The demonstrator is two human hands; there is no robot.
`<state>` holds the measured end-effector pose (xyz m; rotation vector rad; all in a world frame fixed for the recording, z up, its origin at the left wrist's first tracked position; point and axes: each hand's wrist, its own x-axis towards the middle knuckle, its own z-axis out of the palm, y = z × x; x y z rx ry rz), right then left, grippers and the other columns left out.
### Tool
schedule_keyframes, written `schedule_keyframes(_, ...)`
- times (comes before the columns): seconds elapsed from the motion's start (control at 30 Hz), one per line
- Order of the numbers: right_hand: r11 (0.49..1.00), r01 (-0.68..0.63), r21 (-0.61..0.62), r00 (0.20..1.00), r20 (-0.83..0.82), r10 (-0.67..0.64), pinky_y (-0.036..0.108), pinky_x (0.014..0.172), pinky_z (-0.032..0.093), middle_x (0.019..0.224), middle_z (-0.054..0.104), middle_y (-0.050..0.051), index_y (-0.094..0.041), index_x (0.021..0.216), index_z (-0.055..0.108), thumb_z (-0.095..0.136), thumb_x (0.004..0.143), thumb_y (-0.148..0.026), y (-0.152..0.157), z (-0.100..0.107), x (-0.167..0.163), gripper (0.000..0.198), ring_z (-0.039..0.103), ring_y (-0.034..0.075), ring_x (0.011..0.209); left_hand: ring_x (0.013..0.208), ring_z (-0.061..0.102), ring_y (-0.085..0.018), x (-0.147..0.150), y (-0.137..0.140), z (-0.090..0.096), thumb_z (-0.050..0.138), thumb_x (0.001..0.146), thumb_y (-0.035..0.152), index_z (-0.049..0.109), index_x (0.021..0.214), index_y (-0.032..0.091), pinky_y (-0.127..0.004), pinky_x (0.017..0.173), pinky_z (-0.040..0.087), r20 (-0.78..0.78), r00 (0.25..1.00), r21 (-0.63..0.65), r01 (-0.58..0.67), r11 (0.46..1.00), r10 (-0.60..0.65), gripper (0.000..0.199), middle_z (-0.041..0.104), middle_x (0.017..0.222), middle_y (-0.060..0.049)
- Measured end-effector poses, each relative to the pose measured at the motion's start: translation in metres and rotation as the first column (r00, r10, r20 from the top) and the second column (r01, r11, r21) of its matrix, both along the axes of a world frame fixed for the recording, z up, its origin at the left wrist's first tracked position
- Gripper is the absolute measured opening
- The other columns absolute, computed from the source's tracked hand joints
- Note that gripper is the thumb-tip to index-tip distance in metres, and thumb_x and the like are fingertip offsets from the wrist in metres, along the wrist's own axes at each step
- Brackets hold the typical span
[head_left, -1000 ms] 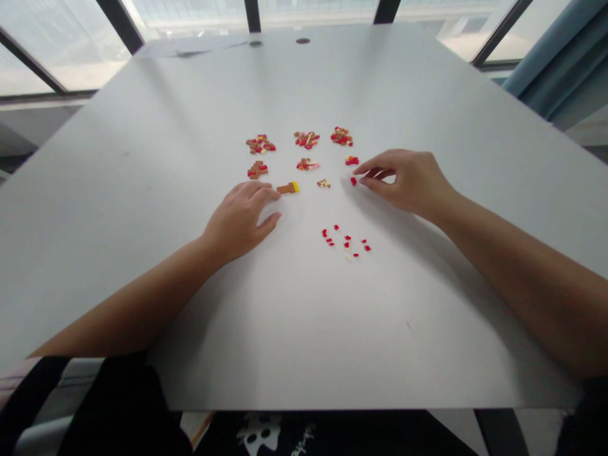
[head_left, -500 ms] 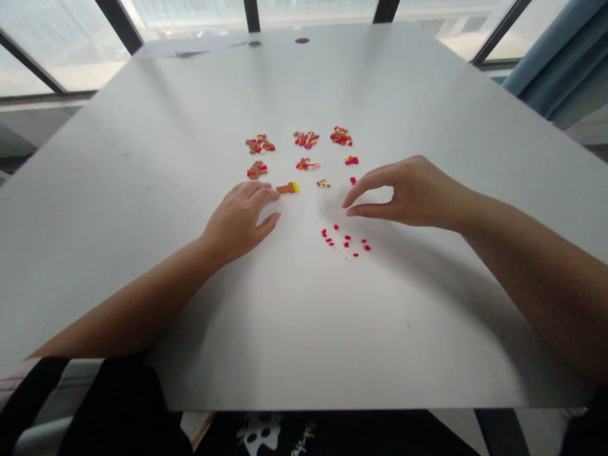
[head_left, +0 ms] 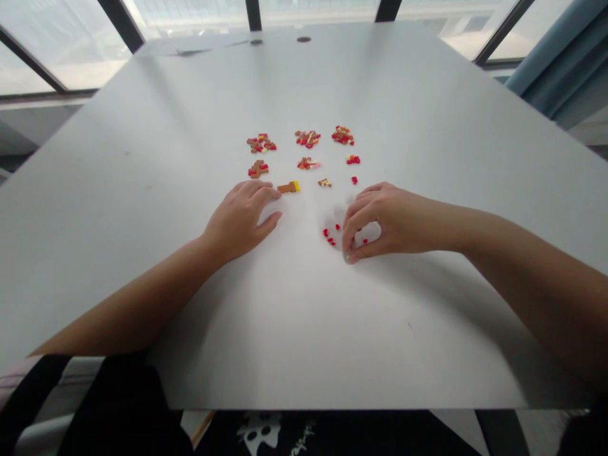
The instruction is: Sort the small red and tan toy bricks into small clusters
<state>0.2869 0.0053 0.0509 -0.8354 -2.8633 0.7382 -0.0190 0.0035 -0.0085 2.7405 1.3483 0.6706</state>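
My left hand (head_left: 244, 214) rests on the table with thumb and fingers apart. Its fingertips lie against or just beside a small brown and yellow brick piece (head_left: 288, 187). Thumb and index finger of my right hand (head_left: 380, 221) are pinched together low over the loose tiny red bricks (head_left: 331, 240). A pale speck shows at the fingertips, too small to make out. The hand hides several of the red bricks.
Piles of small bricks lie beyond my hands: a left pile (head_left: 261, 144), a middle pile (head_left: 308, 139) and a right pile (head_left: 342, 135). Smaller clusters, one brown and red (head_left: 258, 168), one red (head_left: 353, 159), sit nearer. The white table (head_left: 285, 329) ends close to my body.
My right hand has come down and nearer to me, from above the table onto the loose bricks, and its fingertips have closed. My left hand stays put.
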Motion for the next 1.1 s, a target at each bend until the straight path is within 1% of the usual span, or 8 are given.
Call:
schedule_keyframes(0.2,1.0,-0.003,-0.011,1.0,-0.008,0.003,0.033,0.084,0.046,0.085,0.082,-0.004,-0.031,0.078,0.082,0.076,0.086,-0.037,-0.001,0.001,-0.001,0.012,0.071,0.016,0.077,0.133,0.063,-0.031,0.0,0.0,0.001,0.054,0.102,0.033,0.065,0.124,0.019,-0.053,0.12,0.047,-0.008,1.0,-0.009,-0.004,1.0,0.004,0.029,0.07,0.137,-0.016)
schedule_keyframes(0.3,0.999,0.031,0.008,0.999,0.033,-0.031,0.033,0.084,0.047,0.085,0.081,-0.004,-0.03,0.079,0.082,0.078,0.083,-0.037,0.0,0.002,0.0,0.009,0.072,0.017,0.079,0.132,0.064,-0.031,0.0,0.0,0.001,0.053,0.102,0.033,0.065,0.124,0.018,-0.053,0.119,0.048,-0.013,1.0,-0.002,-0.001,1.0,0.001,0.029,0.07,0.137,-0.017)
schedule_keyframes(0.4,0.998,0.064,0.01,0.995,0.078,-0.065,0.034,0.083,0.048,0.086,0.081,-0.002,-0.029,0.084,0.082,0.079,0.082,-0.04,0.002,0.002,0.004,0.011,0.072,0.018,0.081,0.131,0.064,-0.033,0.0,0.0,0.0,0.054,0.102,0.032,0.066,0.124,0.016,-0.054,0.118,0.049,-0.008,1.0,0.009,0.002,1.0,-0.002,0.03,0.07,0.136,-0.018)
schedule_keyframes(0.57,0.995,0.087,-0.05,0.991,0.107,-0.081,0.034,0.081,0.05,0.088,0.082,-0.001,-0.029,0.083,0.083,0.075,0.084,-0.041,0.005,0.001,0.009,0.014,0.073,0.019,0.081,0.131,0.064,-0.034,-0.001,0.0,-0.001,0.057,0.1,0.03,0.066,0.125,0.017,-0.057,0.119,0.048,0.007,1.0,-0.005,-0.002,1.0,0.002,0.029,0.07,0.137,-0.017)
schedule_keyframes(0.73,0.993,0.091,-0.078,0.992,0.092,-0.084,0.034,0.078,0.051,0.088,0.082,0.001,-0.028,0.087,0.083,0.071,0.084,-0.037,0.005,0.005,0.012,0.015,0.073,0.02,0.08,0.133,0.063,-0.032,-0.001,-0.001,0.0,0.055,0.101,0.031,0.065,0.125,0.018,-0.053,0.12,0.047,-0.006,1.0,-0.01,-0.009,1.0,0.009,0.029,0.069,0.138,-0.016)
schedule_keyframes(0.8,0.992,0.114,-0.062,0.99,0.085,-0.109,0.035,0.079,0.051,0.087,0.082,0.001,-0.028,0.089,0.083,0.068,0.086,-0.037,0.005,0.007,0.013,0.018,0.073,0.02,0.079,0.132,0.064,-0.032,-0.001,-0.001,-0.001,0.055,0.101,0.031,0.065,0.125,0.018,-0.053,0.119,0.048,-0.006,1.0,-0.004,-0.008,1.0,0.008,0.029,0.07,0.137,-0.016)
schedule_keyframes(0.97,0.977,0.208,0.051,0.977,0.042,-0.21,0.037,0.081,0.051,0.085,0.08,0.002,-0.027,0.09,0.082,0.063,0.087,-0.038,0.009,0.007,0.017,0.022,0.072,0.021,0.077,0.131,0.064,-0.034,-0.001,-0.001,-0.002,0.056,0.1,0.03,0.066,0.124,0.017,-0.056,0.119,0.048,0.014,1.0,-0.001,0.003,1.0,-0.003,0.029,0.07,0.136,-0.018)
schedule_keyframes(1.1,0.98,0.196,0.037,0.979,0.055,-0.198,0.037,0.079,0.052,0.084,0.08,0.002,-0.027,0.089,0.082,0.063,0.087,-0.037,0.012,0.003,0.018,0.022,0.072,0.021,0.075,0.131,0.065,-0.033,-0.001,-0.001,-0.001,0.055,0.101,0.03,0.066,0.123,0.017,-0.056,0.119,0.048,0.013,1.0,-0.001,0.0,1.0,0.0,0.028,0.07,0.136,-0.018)
